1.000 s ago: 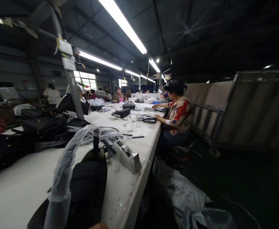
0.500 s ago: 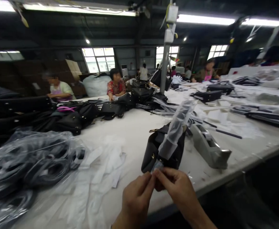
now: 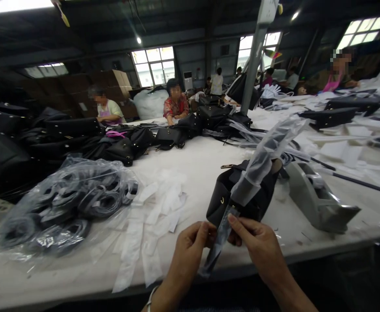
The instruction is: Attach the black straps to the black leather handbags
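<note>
A small black bag (image 3: 217,195) rests near the front edge of the white desk (image 3: 190,160), in front of the person, with gold-coloured metal fittings on its side and top. Across it runs a black strap (image 3: 220,238) in clear plastic, its lower end hanging towards the person; a cloudy plastic sleeve (image 3: 261,164) covers the upper part and slants up to the right.

The right hand (image 3: 256,234) grips the strap just below the bag, thumb on top. The left hand (image 3: 194,240) is curled with its fingertips at the strap's left edge — whether it grips the plastic there, I cannot tell. A pale bracelet (image 3: 151,299) circles the left wrist.

Just right of the bag stands a grey tape dispenser (image 3: 320,199), with dark strips (image 3: 359,181) lying beyond it. To the left, white strips (image 3: 138,242) are strewn loosely, and beside them sits a clear plastic bag (image 3: 62,208) of grey coils.

Farther back, black bags (image 3: 69,134) are heaped along the desk — a pink piece (image 3: 116,134) lies among them. Across from the person are co-workers, one in a red patterned top (image 3: 176,106), near a metal post (image 3: 253,65).
</note>
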A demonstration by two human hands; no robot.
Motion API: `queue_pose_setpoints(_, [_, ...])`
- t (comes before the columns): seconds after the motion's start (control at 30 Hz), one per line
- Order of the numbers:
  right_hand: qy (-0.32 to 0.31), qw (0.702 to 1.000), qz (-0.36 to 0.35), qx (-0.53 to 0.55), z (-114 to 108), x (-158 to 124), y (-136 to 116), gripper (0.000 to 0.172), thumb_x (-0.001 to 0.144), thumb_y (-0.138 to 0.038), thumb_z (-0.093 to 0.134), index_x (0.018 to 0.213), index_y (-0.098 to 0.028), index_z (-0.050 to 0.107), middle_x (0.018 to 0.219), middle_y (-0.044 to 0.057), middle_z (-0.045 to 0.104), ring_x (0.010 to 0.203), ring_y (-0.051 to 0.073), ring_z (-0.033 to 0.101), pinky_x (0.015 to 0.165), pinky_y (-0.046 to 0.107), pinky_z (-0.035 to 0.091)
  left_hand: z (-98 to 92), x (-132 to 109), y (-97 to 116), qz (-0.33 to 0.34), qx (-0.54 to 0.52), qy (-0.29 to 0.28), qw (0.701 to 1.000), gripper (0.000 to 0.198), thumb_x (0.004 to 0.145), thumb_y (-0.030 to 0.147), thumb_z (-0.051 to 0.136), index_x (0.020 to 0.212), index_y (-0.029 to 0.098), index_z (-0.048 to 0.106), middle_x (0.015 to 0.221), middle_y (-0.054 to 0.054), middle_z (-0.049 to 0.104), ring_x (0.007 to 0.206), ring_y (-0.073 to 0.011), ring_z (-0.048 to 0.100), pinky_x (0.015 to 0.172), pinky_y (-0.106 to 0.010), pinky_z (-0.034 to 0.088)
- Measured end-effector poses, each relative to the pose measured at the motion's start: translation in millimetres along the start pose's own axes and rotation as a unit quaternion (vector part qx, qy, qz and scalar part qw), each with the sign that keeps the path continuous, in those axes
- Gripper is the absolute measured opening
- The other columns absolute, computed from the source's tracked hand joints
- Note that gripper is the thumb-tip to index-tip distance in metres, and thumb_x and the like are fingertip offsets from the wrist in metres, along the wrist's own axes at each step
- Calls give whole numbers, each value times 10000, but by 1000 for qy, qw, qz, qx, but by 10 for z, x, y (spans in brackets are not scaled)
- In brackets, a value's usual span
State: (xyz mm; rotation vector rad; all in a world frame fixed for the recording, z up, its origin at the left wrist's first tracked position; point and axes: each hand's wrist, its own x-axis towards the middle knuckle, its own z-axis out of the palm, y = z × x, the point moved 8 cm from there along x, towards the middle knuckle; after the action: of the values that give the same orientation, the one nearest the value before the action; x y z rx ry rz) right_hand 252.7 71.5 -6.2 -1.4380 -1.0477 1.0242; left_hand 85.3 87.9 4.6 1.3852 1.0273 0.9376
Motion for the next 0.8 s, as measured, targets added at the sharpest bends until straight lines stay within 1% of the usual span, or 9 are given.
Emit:
queue_pose_setpoints(0.07, [6, 1000, -2, -4, -16, 1, 12, 473, 839, -601, 635, 627, -181, 690, 572, 6, 613, 571, 134, 511, 559, 250, 411, 186, -35, -160, -78, -52, -82, 992, 464, 946, 547, 537, 892, 116, 700, 754, -74, 699, 614, -137, 641, 568, -208, 487])
queue_pose_setpoints(0.13, [17, 1000, -1, 2, -35, 1, 19, 473, 837, -592, 642, 607, -180, 672, 557, 0, 594, 557, 130, 495, 545, 251, 397, 271, -111, -302, -111, -65, -111, 986, 456, 904, 562, 599, 919, 113, 675, 720, -46, 673, 484, -88, 550, 464, -180, 415])
queue_pose_setpoints(0.2, [25, 1000, 1, 12, -45, -1, 25, 489, 838, -592, 638, 578, -178, 645, 535, -5, 571, 538, 126, 473, 526, 252, 379, 271, -169, -381, -108, -57, -108, 987, 437, 893, 548, 623, 931, 115, 662, 702, -24, 654, 439, -62, 483, 422, -165, 366])
queue_pose_setpoints(0.3, [24, 1000, -5, 7, -23, -5, 25, 499, 843, -590, 631, 564, -177, 626, 526, -13, 547, 522, 119, 447, 509, 250, 358, 238, -164, -324, -77, -34, -102, 991, 400, 932, 502, 595, 952, 112, 680, 759, -46, 682, 569, -94, 591, 548, -185, 454])
queue_pose_setpoints(0.4, [15, 1000, -22, -10, 9, -7, -4, 485, 852, -588, 621, 589, -181, 643, 544, -13, 558, 546, 127, 496, 536, 243, 390, 226, -44, -162, -50, -50, -80, 994, 376, 941, 484, 591, 974, 117, 668, 867, -75, 704, 690, -131, 661, 659, -226, 508])
queue_pose_setpoints(0.53, [31, 996, -39, -73, -29, -10, -64, 487, 864, -593, 596, 600, -189, 658, 510, -23, 537, 524, 132, 522, 530, 237, 402, 314, 109, -103, -47, -65, -73, 994, 382, 882, 503, 654, 866, 123, 612, 759, -44, 665, 561, -113, 609, 544, -221, 499])
queue_pose_setpoints(0.6, [39, 991, -59, -110, -56, -8, -113, 499, 878, -589, 574, 591, -190, 659, 499, -23, 528, 512, 129, 509, 519, 235, 392, 352, 141, -134, -49, -61, -72, 994, 407, 862, 536, 653, 834, 135, 590, 714, -25, 638, 503, -96, 560, 464, -195, 457])
queue_pose_setpoints(0.67, [47, 988, -76, -125, -80, -1, -154, 505, 888, -581, 563, 587, -188, 660, 509, -19, 541, 517, 126, 505, 513, 232, 384, 365, 148, -150, -38, -52, -63, 996, 414, 855, 553, 649, 841, 143, 592, 707, -13, 625, 445, -65, 483, 389, -160, 367])
queue_pose_setpoints(0.8, [41, 995, -54, -78, -95, 7, -159, 503, 876, -574, 594, 568, -178, 632, 527, -19, 562, 514, 112, 492, 506, 224, 375, 370, 114, -190, -40, -54, -24, 997, 407, 857, 555, 651, 875, 150, 629, 628, 31, 558, 384, -29, 317, 347, -147, 218])
